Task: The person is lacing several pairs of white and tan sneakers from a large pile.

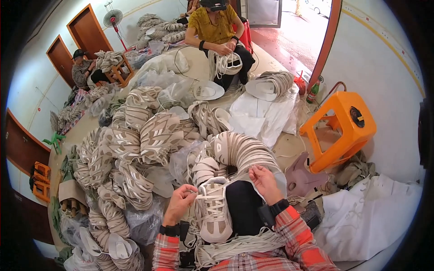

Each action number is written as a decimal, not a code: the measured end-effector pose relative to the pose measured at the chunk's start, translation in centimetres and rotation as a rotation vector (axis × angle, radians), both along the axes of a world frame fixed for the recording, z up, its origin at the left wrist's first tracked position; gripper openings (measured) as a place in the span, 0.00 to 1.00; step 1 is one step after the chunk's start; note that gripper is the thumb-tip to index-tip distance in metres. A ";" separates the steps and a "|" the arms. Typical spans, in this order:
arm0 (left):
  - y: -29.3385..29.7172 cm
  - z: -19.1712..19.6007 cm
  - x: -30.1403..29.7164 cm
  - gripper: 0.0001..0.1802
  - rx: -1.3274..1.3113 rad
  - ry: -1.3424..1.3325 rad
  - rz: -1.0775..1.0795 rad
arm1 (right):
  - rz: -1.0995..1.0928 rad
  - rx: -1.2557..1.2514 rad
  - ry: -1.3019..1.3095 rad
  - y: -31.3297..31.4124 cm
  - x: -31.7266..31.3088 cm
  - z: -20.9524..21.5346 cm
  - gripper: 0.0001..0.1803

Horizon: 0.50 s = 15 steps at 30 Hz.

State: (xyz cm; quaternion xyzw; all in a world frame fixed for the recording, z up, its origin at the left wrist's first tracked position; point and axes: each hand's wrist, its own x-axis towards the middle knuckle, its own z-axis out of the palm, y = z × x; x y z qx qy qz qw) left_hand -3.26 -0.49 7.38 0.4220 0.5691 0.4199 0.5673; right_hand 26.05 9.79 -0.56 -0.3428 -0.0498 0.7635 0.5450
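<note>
Head view: a beige shoe upper (214, 221) is placed close in front of the body, with its toe turned toward the person. At the left of this upper, the left hand (181, 203) is kept narrow, and a lace (209, 197) seems to be pinched by its fingertips. To the right and slightly beyond it, the fingers of the right hand (264, 183) are brought together; whether something thin is held there cannot be told. Beyond the upper, a curved stack of uppers (244, 151) is set, and loose laces (239, 250) are gathered just below it. If one lace end is pulled harder, the two ends could be left unequal or the upper could be tilted. By a careless elbow, the stack could be knocked over, and the loose laces could be tangled.
</note>
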 end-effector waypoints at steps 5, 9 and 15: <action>-2.1 -0.2 1.1 0.14 0.263 0.492 0.295 | -0.001 0.196 -0.331 -0.1 1.4 2.6 0.09; -6.2 -0.9 2.8 0.13 0.329 0.680 -0.087 | 0.102 0.174 -0.480 -1.0 2.2 5.1 0.11; -6.8 -1.2 4.5 0.08 0.436 0.794 -0.222 | 0.221 0.306 -0.520 -2.1 3.1 6.4 0.11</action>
